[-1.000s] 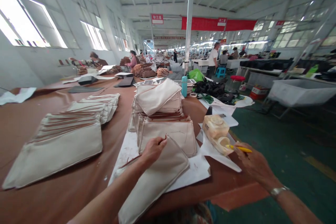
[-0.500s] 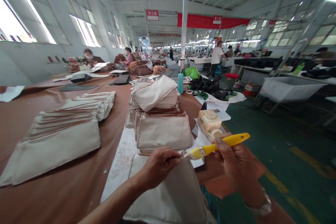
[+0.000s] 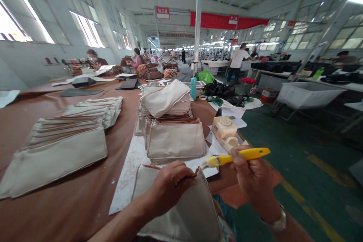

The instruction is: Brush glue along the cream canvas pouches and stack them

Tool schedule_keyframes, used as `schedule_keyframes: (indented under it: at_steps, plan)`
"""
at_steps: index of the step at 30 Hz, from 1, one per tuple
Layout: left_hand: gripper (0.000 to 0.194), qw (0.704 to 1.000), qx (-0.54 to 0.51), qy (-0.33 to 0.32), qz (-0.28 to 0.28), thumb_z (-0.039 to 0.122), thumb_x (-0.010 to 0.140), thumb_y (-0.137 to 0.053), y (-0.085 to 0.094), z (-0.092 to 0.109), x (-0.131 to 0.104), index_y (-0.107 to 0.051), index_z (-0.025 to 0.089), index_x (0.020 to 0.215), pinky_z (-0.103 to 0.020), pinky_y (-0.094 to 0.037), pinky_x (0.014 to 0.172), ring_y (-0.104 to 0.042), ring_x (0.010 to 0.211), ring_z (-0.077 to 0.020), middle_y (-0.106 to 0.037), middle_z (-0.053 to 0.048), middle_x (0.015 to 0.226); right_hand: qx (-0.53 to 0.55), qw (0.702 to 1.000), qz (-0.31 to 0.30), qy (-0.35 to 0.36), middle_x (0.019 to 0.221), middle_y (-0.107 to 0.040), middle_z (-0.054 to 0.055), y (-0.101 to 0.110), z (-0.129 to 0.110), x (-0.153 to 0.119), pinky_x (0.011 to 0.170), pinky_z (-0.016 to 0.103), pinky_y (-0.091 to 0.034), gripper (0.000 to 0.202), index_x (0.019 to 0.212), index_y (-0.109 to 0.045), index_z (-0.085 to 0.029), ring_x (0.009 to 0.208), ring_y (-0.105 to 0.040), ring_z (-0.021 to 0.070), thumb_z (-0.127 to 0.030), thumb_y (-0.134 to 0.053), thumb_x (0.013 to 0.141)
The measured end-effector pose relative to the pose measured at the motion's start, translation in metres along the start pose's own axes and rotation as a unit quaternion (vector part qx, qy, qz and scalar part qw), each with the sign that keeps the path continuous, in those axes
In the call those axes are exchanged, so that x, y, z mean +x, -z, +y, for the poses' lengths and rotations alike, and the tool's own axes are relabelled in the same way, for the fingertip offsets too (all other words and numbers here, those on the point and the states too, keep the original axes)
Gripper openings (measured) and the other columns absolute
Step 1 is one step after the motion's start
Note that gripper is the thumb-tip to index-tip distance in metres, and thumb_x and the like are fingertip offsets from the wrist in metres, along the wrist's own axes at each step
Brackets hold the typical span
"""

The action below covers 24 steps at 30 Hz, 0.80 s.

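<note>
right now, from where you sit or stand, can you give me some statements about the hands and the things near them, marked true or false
The right hand holds a yellow-handled brush. True.
The turquoise bottle lies on its side. False: it stands upright.
The left hand is at the top edge of a cream fabric piece. True.
The shiny metal wristwatch is on the left wrist. False: it is on the right wrist.
</note>
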<state>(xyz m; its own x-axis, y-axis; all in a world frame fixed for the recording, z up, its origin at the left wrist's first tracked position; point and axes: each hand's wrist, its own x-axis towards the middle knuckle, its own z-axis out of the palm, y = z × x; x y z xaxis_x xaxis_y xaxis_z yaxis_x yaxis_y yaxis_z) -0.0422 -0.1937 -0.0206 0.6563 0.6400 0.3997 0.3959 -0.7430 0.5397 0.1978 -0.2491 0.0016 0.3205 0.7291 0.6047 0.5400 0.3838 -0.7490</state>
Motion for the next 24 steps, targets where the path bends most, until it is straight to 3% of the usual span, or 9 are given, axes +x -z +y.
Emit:
schedule_keyframes:
  at_steps: [5,10,15,20,24]
  plan:
    - [0.015,0.968,0.186,-0.167,-0.032,0.020,0.100,-0.047,0.009,0.013,-0.007,-0.062,0.018,0.098,-0.027,-0.039,0.061,-0.053,0.068,-0.0142,-0.065,-0.001,0.080,0.048,0.996,0.019,-0.078,0.060,-0.054,0.000,0.020,0.003,0.002,0.045,0.024,-0.041,0.036,0.086,-0.065,-0.017,0.051,-0.052,0.0165,-0.049,-0.058,0.097]
    - [0.021,0.915,0.297,-0.273,-0.010,0.018,0.101,-0.038,0.021,0.030,-0.004,-0.058,0.014,0.104,-0.033,-0.035,0.055,-0.049,0.062,-0.0163,-0.061,-0.002,0.076,0.081,0.995,-0.032,-0.050,0.067,-0.055,0.001,0.027,-0.017,-0.006,0.049,0.023,-0.042,0.027,0.090,-0.064,-0.018,0.056,-0.052,0.0159,-0.042,-0.056,0.101]
    - [0.020,0.896,0.330,-0.298,-0.006,0.017,0.099,-0.039,0.019,0.032,-0.002,-0.058,0.011,0.103,-0.033,-0.035,0.055,-0.049,0.062,-0.0154,-0.059,-0.003,0.075,0.036,0.982,-0.181,0.042,0.079,-0.059,0.000,0.038,-0.033,-0.010,0.060,0.022,-0.045,0.020,0.088,-0.062,-0.021,0.067,-0.056,0.0143,-0.030,-0.052,0.104]
    - [0.021,0.891,0.336,-0.306,0.000,0.017,0.098,-0.040,0.015,0.028,-0.003,-0.059,0.010,0.102,-0.033,-0.036,0.055,-0.050,0.063,-0.0158,-0.059,-0.004,0.075,-0.006,0.991,-0.117,0.067,0.078,-0.058,-0.003,0.038,-0.040,-0.007,0.057,0.020,-0.042,0.014,0.094,-0.061,-0.023,0.061,-0.054,0.0116,-0.028,-0.052,0.104]
    - [0.022,0.895,0.329,-0.300,0.005,0.016,0.097,-0.040,0.015,0.027,-0.008,-0.060,0.011,0.102,-0.033,-0.035,0.054,-0.050,0.061,-0.0159,-0.059,-0.004,0.073,0.033,0.975,-0.209,0.061,0.078,-0.060,-0.001,0.028,-0.039,-0.010,0.062,0.021,-0.047,0.020,0.091,-0.061,-0.022,0.065,-0.058,0.0135,-0.030,-0.048,0.105]
